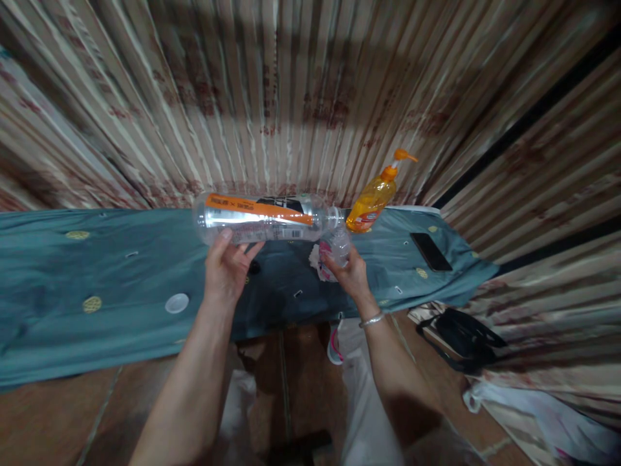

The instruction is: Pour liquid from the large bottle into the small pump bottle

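My left hand (227,262) supports a large clear plastic bottle (257,217) from below, near its base, fingers curled against it. The bottle lies almost level, its neck towards the right, and bears an orange, silver and black label. My right hand (350,272) is closed around a small clear plastic container (339,243), whose top is right at the bottle's neck; I cannot tell if they touch. Behind the hands stands a pump bottle (371,204) of orange liquid. A crumpled white and pink item (320,262) shows beside my right fingers, partly hidden.
A teal patterned cloth (130,259) covers the long table. On it lie a round white lid (177,303), a small dark object (253,266) and a black phone (431,252). Pleated curtains (272,97) hang behind. A black bag (460,338) is at the lower right.
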`<state>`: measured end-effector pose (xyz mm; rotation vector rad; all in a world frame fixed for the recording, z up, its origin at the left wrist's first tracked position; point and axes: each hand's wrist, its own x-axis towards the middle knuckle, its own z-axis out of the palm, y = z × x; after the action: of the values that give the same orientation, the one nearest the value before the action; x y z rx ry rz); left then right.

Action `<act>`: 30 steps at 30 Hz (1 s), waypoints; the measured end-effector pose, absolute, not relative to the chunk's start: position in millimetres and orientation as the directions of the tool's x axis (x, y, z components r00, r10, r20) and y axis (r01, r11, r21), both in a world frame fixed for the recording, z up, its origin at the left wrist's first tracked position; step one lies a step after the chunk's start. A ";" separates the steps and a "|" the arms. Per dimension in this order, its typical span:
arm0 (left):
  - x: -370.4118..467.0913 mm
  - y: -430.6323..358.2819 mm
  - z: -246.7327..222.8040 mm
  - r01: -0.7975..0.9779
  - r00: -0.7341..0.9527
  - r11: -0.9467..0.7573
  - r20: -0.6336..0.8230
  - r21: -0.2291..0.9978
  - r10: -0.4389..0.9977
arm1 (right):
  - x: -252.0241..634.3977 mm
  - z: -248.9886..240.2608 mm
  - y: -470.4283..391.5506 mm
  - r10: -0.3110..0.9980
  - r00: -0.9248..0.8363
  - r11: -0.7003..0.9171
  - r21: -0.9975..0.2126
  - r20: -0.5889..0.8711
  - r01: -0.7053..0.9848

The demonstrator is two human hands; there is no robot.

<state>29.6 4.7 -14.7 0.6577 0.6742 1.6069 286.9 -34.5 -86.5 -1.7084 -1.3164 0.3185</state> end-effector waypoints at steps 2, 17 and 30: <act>30.3 5.1 -14.8 -0.670 -0.123 -0.115 0.043 0.733 0.991 | 286.8 -86.8 -34.7 0.863 0.398 -0.011 -0.776 0.311 0.631; 37.1 4.4 -12.5 -0.688 -0.109 -0.120 0.061 0.715 0.992 | 288.7 -85.6 -39.0 0.869 0.405 -0.045 -0.769 0.285 0.638; 37.5 0.7 -9.1 -0.689 -0.113 -0.133 0.076 0.712 0.991 | 288.0 -88.6 -38.8 0.856 0.415 -0.057 -0.742 0.308 0.668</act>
<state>37.5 0.7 -9.1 0.6575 0.6152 1.6144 288.0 -38.8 -88.6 -1.7878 -1.3185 0.2690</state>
